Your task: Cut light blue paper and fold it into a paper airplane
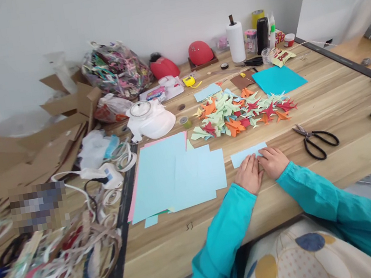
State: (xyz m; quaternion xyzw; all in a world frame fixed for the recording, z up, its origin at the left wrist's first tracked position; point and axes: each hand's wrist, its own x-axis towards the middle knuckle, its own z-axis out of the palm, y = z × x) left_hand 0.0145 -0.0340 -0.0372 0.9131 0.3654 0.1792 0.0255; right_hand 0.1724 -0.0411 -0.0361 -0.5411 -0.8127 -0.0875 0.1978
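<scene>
Wooden table (165, 259): under all
Blue sheets (163, 175): 9 o'clock from hands
Folded-paper pile (224, 104): 12 o'clock
Scissors (306, 135): 3 o'clock, handles spread
Left hand (249, 174), right hand (274, 162): fingers on strip; pinching, can't tell
Blue strip (241, 157): 12 o'clock, under fingertips

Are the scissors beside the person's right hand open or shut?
The scissors look slightly open: their black handles are spread, and the blade tips appear parted.
</scene>
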